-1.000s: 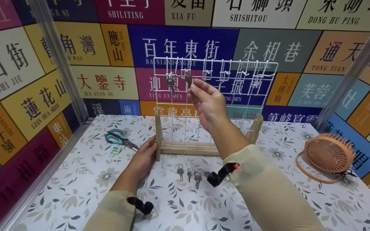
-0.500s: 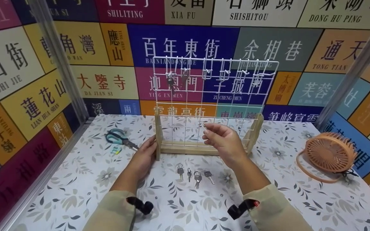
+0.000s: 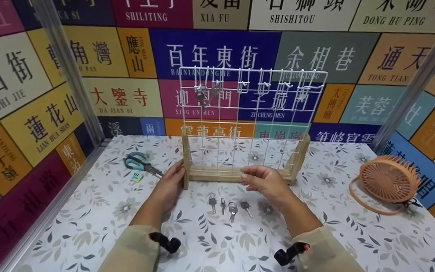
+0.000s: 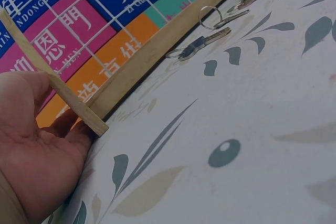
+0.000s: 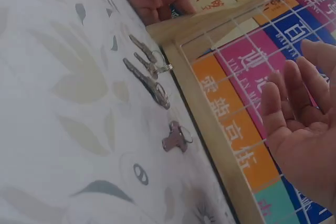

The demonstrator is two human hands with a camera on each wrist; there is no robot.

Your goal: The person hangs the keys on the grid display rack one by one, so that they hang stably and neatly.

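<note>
A white wire grid rack point(image 3: 253, 122) with wooden feet stands on the table. My left hand point(image 3: 169, 187) holds its left wooden upright point(image 4: 73, 100), thumb on one side and fingers on the other. Keys point(image 3: 201, 97) hang from the leftmost hook, and another key point(image 3: 215, 90) hangs from the hook beside it. My right hand point(image 3: 266, 184) is in front of the rack's base, fingers loosely bent and nothing between them, as the right wrist view shows. Below it on the cloth lie several keys on rings, among them a key point(image 3: 245, 206) at the right of the row.
Teal-handled scissors point(image 3: 138, 161) and a small bright packet point(image 3: 136, 176) lie left of the rack. An orange fan point(image 3: 387, 179) with a loop stand is at the right. More white hooks point(image 3: 264, 86) line the rack's top. A sign-printed wall point(image 3: 217, 49) rises behind.
My right hand has let go of the key at the second hook and come down toward the table. That key now hangs there, swinging slightly. My left hand stays on the upright.
</note>
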